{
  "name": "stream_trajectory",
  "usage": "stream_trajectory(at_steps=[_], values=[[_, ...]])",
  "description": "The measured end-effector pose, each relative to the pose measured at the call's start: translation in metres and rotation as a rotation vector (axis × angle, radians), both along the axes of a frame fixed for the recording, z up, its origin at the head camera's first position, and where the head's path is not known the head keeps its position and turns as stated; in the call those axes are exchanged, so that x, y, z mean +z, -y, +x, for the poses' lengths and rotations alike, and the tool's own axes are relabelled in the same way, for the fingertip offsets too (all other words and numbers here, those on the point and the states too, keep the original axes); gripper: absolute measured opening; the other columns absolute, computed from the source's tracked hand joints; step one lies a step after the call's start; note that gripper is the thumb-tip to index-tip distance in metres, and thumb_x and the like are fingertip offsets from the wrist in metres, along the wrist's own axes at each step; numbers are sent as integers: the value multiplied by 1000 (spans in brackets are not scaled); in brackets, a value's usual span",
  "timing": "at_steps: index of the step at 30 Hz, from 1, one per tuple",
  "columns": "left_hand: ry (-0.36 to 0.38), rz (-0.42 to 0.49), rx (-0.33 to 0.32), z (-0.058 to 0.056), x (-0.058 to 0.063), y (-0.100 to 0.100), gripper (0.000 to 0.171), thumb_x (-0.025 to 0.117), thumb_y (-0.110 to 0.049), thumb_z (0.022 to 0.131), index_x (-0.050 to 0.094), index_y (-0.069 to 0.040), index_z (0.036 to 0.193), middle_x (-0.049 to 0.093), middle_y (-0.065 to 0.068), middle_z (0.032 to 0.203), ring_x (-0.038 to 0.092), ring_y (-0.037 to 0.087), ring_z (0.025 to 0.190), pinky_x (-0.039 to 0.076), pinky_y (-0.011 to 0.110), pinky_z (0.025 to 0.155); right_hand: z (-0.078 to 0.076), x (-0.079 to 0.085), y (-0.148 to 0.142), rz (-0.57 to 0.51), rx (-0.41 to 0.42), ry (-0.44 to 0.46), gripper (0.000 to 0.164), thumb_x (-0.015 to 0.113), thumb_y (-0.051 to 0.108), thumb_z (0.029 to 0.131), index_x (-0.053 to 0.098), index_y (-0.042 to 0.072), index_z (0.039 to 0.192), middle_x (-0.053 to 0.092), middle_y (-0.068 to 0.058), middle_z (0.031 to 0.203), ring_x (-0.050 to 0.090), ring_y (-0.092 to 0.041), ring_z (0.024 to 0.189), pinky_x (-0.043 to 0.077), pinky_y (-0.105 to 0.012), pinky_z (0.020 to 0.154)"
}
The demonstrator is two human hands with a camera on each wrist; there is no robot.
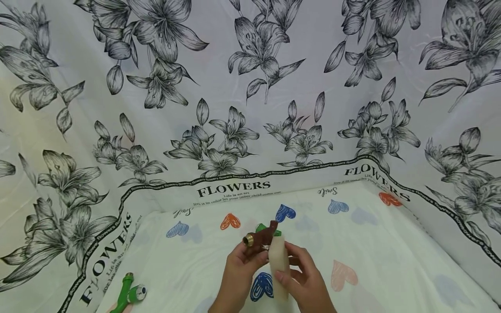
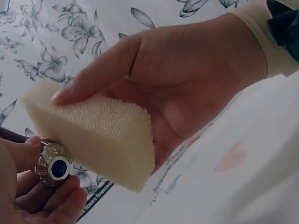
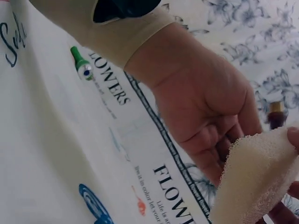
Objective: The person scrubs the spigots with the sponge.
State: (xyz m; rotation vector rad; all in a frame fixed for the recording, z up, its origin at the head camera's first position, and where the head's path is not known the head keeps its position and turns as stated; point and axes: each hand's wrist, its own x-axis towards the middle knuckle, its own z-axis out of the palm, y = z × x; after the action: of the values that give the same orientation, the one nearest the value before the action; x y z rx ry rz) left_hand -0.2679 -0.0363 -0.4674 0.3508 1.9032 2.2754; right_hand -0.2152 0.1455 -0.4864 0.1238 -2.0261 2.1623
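My left hand [image 1: 238,274] holds a brown pipe-like piece [image 1: 261,238] with a brass-coloured end [image 1: 248,239]. A green bit [image 1: 277,233] shows behind it; whether it belongs to that piece I cannot tell. In the left wrist view, a silver patterned collar [image 2: 46,156] with a dark blue centre sits between the left fingers. My right hand [image 1: 307,274] grips a cream sponge block [image 1: 278,261], thumb on one face. The sponge [image 2: 88,126] is beside the collar, close to it. From the right wrist view, the sponge [image 3: 254,175] hides part of the left hand [image 3: 201,98].
A green pipe-like piece [image 1: 124,291] with a brass-coloured tip and a silver-ended side cylinder [image 1: 138,294] lies at the lower left. White cloth [image 1: 391,243] printed with hearts covers the surface. Flower-printed fabric [image 1: 293,87] rises as walls at the back and sides.
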Motion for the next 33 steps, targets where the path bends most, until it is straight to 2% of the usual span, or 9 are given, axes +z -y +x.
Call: stream_trajectory(at_steps=[4, 10, 12, 17, 23, 26, 33], values=[[13, 15, -9, 0, 2, 3, 52, 75, -18, 106, 57, 4, 150, 65, 20, 142, 66, 32, 126, 59, 42, 102, 6, 8, 4, 27, -4, -44, 59, 84, 13, 97, 60, 17, 151, 59, -6, 141, 59, -33, 121, 57, -30, 97], [-12, 29, -20, 1, 4, 3, 46, 78, -14, 104, 63, 6, 143, 65, 19, 139, 69, 29, 120, 60, 40, 100, 6, 9, 11, 38, -32, -68, 61, 87, 14, 95, 60, 16, 150, 60, -6, 141, 61, -33, 120, 58, -33, 97], [-17, 20, -25, 2, 3, 3, 45, 77, -15, 104, 65, 5, 143, 68, 18, 134, 70, 28, 118, 60, 38, 99, 4, 7, 11, 52, -51, -62, 61, 86, 18, 96, 59, 16, 150, 59, -6, 142, 61, -32, 120, 58, -31, 96], [-19, -7, -91, 3, 4, 4, 44, 74, -17, 107, 65, 4, 145, 70, 19, 129, 69, 29, 117, 60, 36, 99, -4, 1, 2, 35, -84, -85, 61, 84, 17, 99, 56, 13, 153, 57, -11, 142, 61, -35, 119, 61, -31, 94], [-18, -33, -143, 6, 0, 3, 38, 73, -15, 107, 69, 3, 140, 69, 17, 134, 69, 29, 119, 59, 32, 98, -11, 7, -17, 25, -142, -20, 59, 80, 26, 103, 54, 19, 155, 56, -8, 143, 58, -32, 124, 59, -30, 96], [-38, -40, -139, 7, 0, 1, 36, 73, -16, 108, 70, 2, 139, 70, 17, 135, 70, 30, 118, 59, 32, 98, -12, 10, -20, 18, -124, 6, 59, 80, 28, 103, 54, 19, 155, 56, -9, 142, 58, -33, 124, 59, -30, 96], [-53, -1, -97, 5, 2, 1, 42, 73, -12, 106, 66, 7, 142, 70, 22, 131, 71, 27, 117, 60, 37, 99, -7, 5, -9, 13, -32, 11, 57, 82, 22, 101, 58, 16, 152, 58, -11, 140, 60, -33, 120, 60, -31, 92]])
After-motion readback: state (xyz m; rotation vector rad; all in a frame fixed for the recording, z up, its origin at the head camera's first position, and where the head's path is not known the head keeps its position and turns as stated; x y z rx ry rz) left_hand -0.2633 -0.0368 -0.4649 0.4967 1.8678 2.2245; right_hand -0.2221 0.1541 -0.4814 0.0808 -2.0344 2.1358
